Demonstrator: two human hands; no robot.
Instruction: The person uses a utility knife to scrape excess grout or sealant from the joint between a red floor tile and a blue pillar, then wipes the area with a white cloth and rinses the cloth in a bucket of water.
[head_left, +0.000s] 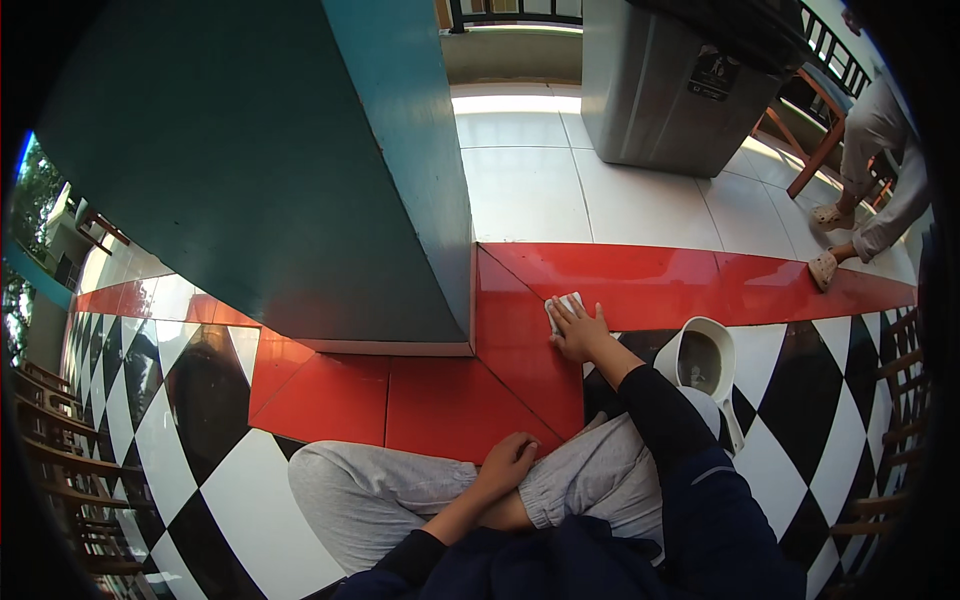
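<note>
My right hand point(580, 335) reaches forward with its fingers spread, pressing a small white cloth point(553, 312) against the glossy red floor tiles point(500, 300). Most of the cloth lies under the fingers; whether it is a rag or a sponge is hard to make out. My left hand point(505, 462) rests in my lap by my crossed legs, fingers loosely curled, and nothing shows in it. To the right of my right forearm stands a white long-handled water dipper point(728, 350) with some murky liquid inside, its handle pointing toward me.
A teal pillar point(250, 170) rises ahead on the left. Beyond the red border stands a big grey bin point(640, 110). At the far right are another person's legs and clogs point(823, 270), near a wooden chair point(815, 165). Chair rows point(60, 440) line the left edge.
</note>
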